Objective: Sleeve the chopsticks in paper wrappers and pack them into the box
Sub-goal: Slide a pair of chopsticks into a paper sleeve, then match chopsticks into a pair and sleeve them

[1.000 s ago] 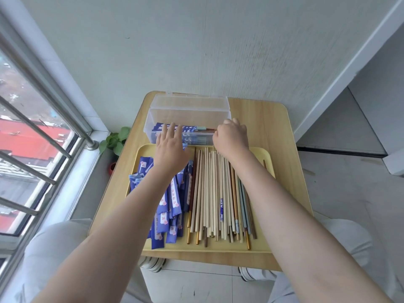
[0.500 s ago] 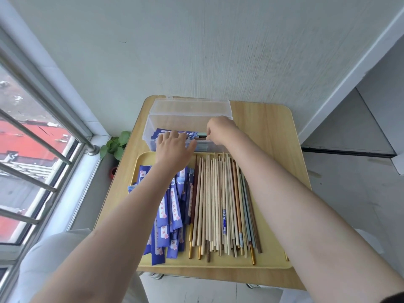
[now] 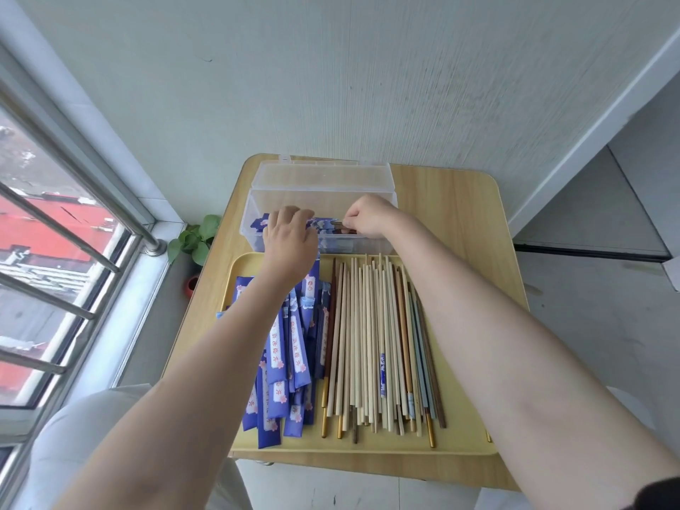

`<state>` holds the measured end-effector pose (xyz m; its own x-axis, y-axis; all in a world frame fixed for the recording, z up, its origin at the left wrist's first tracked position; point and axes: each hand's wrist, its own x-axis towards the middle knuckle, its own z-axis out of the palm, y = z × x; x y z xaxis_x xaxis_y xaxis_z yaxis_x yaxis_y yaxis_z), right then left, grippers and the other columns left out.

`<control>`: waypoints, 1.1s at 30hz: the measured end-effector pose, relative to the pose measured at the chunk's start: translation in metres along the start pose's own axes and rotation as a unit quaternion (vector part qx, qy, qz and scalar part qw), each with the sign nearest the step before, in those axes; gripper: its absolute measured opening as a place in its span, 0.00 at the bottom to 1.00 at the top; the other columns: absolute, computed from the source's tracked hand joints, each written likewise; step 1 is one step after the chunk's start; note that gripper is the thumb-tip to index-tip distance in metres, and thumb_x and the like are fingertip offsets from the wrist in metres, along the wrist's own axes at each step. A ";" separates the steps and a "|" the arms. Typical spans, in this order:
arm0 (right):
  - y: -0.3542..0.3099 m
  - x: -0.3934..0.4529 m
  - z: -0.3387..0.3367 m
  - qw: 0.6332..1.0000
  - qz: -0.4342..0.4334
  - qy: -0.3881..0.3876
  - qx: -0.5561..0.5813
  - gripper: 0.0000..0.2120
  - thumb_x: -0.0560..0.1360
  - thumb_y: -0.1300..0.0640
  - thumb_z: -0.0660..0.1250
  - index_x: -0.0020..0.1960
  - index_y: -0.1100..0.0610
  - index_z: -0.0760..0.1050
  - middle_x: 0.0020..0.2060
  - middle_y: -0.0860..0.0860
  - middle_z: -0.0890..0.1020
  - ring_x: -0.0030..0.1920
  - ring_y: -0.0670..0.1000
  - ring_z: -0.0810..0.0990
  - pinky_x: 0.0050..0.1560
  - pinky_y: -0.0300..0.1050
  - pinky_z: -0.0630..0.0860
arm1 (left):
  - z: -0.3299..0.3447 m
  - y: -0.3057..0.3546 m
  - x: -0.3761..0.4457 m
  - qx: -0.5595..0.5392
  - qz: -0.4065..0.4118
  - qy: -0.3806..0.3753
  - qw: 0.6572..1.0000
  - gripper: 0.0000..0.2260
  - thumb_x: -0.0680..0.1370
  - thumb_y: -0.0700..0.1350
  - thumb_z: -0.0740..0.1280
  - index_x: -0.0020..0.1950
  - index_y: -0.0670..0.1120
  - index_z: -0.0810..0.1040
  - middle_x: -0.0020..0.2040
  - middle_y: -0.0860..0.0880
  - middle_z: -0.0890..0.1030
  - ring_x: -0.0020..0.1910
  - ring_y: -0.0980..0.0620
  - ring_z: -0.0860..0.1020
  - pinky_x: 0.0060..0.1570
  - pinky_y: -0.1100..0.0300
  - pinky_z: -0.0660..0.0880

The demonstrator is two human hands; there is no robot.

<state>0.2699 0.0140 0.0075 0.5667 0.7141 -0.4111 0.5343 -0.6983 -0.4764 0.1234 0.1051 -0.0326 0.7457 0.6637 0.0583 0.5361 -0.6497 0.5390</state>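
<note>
Wooden bench (image 3: pixel 456 215) against the wall, bearing a clear plastic box (image 3: pixel 320 193) at the far edge and a yellow tray (image 3: pixel 368 445) in front of it. Sleeved chopsticks (image 3: pixel 327 224) low inside the box, long axis running left to right, parallel to the box's long side, blue wrapper toward the left and bare tips toward the right. Left hand (image 3: pixel 290 237) over the near wall of the box, fingers curled down onto the wrapped end. Right hand (image 3: pixel 368 220) inside the box at the right, fingers pinched together on the exposed tips. On the tray, loose bare chopsticks (image 3: pixel 375 340) side by side, long axes running near to far; just left of them, a heap of blue paper wrappers (image 3: pixel 290 347) lying the same way, partly hidden under the left forearm. Small potted plant (image 3: pixel 195 239) beside the bench, below the barred window (image 3: pixel 55 252).
</note>
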 end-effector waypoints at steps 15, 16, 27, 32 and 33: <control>-0.015 0.005 -0.001 0.996 0.036 -0.038 -0.074 0.16 0.79 0.58 0.66 0.65 0.59 0.78 0.61 0.58 0.81 0.60 0.59 0.80 0.57 0.49 0.75 | -0.001 0.000 0.000 0.102 0.016 -0.025 0.994 0.17 0.84 0.48 0.51 0.61 0.43 0.77 0.61 0.44 0.74 0.62 0.44 0.69 0.64 0.51 0.62; -0.016 0.006 0.001 0.995 0.037 -0.035 -0.084 0.15 0.80 0.58 0.65 0.65 0.59 0.78 0.61 0.58 0.81 0.62 0.60 0.79 0.60 0.50 0.75 | -0.004 0.000 0.002 0.128 -0.001 -0.033 0.991 0.19 0.83 0.50 0.51 0.61 0.44 0.77 0.61 0.44 0.74 0.63 0.43 0.69 0.64 0.50 0.63; -0.022 -0.016 -0.001 0.998 -0.029 -0.019 -0.055 0.19 0.75 0.48 0.70 0.54 0.63 0.82 0.47 0.60 0.83 0.44 0.57 0.80 0.46 0.49 0.78 | -0.006 -0.014 0.002 0.172 -0.015 -0.016 0.985 0.27 0.82 0.63 0.51 0.65 0.44 0.74 0.63 0.41 0.73 0.62 0.40 0.70 0.64 0.48 0.64; -0.027 -0.017 0.009 0.990 -0.033 0.002 -0.134 0.13 0.76 0.58 0.68 0.58 0.62 0.82 0.56 0.60 0.84 0.53 0.58 0.84 0.55 0.53 0.80 | -0.009 -0.012 0.002 0.198 -0.013 -0.027 0.980 0.28 0.83 0.64 0.48 0.63 0.44 0.77 0.61 0.43 0.75 0.62 0.42 0.71 0.64 0.47 0.63; -0.029 -0.017 0.010 0.990 -0.033 0.004 -0.139 0.12 0.76 0.57 0.68 0.56 0.62 0.83 0.54 0.59 0.84 0.49 0.57 0.84 0.53 0.52 0.80 | -0.010 -0.010 0.002 0.203 -0.017 -0.028 0.979 0.28 0.83 0.64 0.48 0.62 0.45 0.78 0.60 0.43 0.76 0.63 0.42 0.71 0.65 0.47 0.63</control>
<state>0.2391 0.0226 0.0203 0.5288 0.7593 -0.3792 0.7215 -0.6374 -0.2704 0.1154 0.1165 -0.0293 0.7391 0.6735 -0.0064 0.6654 -0.7287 0.1618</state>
